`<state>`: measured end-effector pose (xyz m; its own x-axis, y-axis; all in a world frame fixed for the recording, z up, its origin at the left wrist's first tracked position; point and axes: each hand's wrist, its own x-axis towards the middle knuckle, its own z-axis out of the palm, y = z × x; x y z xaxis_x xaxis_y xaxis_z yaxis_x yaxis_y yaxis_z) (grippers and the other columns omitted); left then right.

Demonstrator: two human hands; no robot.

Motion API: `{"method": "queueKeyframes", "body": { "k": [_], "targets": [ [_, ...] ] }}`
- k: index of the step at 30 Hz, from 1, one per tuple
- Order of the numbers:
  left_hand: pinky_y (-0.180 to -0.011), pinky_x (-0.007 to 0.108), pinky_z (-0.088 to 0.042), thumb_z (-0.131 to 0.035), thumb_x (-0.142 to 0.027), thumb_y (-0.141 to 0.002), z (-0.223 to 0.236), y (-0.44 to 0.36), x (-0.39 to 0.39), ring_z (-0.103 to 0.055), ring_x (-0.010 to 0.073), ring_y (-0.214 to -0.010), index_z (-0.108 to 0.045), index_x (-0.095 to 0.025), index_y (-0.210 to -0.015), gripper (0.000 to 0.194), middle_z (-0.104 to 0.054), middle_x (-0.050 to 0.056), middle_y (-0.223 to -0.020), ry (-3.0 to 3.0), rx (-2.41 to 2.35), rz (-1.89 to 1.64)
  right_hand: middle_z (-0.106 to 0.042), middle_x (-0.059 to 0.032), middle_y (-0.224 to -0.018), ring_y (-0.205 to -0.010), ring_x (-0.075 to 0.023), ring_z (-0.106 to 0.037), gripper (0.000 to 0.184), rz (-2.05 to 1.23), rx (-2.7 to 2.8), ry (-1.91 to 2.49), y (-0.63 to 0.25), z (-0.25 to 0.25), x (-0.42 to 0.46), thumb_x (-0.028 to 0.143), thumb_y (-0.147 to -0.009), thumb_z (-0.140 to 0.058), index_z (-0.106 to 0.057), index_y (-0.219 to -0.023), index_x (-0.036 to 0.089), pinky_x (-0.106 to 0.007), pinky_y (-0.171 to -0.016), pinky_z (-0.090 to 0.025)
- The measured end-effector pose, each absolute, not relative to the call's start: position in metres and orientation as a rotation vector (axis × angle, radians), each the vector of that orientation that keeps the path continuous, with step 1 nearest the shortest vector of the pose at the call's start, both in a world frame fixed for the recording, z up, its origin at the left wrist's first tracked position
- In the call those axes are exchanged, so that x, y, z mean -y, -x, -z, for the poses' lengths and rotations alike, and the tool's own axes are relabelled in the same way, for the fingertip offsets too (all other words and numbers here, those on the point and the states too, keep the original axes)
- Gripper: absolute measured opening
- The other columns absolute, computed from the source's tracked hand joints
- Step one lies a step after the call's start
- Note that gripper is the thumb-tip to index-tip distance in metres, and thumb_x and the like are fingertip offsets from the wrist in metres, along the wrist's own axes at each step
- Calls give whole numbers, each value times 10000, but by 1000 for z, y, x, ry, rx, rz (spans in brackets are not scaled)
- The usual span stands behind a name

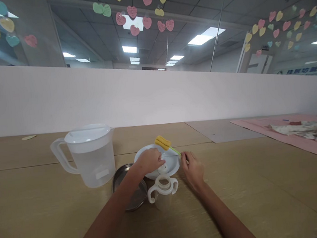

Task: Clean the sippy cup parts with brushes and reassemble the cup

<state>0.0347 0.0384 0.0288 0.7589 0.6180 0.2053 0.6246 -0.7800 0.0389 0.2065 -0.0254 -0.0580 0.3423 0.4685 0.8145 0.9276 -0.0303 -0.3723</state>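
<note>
My left hand (149, 161) reaches over a white plate (173, 166), its fingers closed round a small white round part (162, 168) lying on the plate. My right hand (192, 170) is at the plate's right rim, pinching the green handle of a bottle brush (175, 150) whose yellow sponge head (162, 142) juts over the plate's far edge. A clear baby bottle with white two-handled collar (163, 189) stands just in front of the plate, between my forearms.
A clear lidded pitcher (90, 155) with water stands to the left. A round metal dish (132, 196) lies under my left forearm. A pink mat (291, 136) with cloths lies far right. A white partition wall (156, 93) runs behind the wooden table.
</note>
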Motion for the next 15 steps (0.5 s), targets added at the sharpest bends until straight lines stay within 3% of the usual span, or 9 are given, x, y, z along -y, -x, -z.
{"method": "queueKeyframes", "body": {
  "k": [5,10,13,15],
  "targets": [
    [-591,248,-374,-472,-389,-795,-45,-28,-38,-558,154,-644,-636,-164,-720,288,-646,31,-708,3054,1102,846,-622,-59,-700,-594,-142,-529,408,598,1249,1596,-206,57,28,350,-921,-281,-623,-826,148,-239,-545,-318],
    [-501,220,-353,-529,-415,-759,-59,-25,-33,-511,110,-509,-621,-142,-652,307,-583,-1,-562,3204,1352,1609,-624,-56,-719,-612,-142,-535,391,548,1216,1478,-205,58,30,360,-922,-287,-606,-845,147,-241,-589,-366],
    [-496,204,-397,-594,-398,-724,-63,-26,-32,-554,106,-541,-634,-122,-698,280,-612,19,-624,3305,1498,2095,-632,-66,-742,-641,-147,-545,384,533,1229,1432,-205,59,30,354,-923,-288,-604,-855,145,-248,-616,-385],
    [-621,227,-483,-650,-352,-690,-63,-27,-33,-614,131,-675,-646,-107,-737,250,-655,56,-737,3333,1454,2459,-638,-68,-749,-643,-148,-549,374,527,1246,1420,-204,60,30,354,-921,-298,-603,-871,143,-250,-614,-388]
  ]
}}
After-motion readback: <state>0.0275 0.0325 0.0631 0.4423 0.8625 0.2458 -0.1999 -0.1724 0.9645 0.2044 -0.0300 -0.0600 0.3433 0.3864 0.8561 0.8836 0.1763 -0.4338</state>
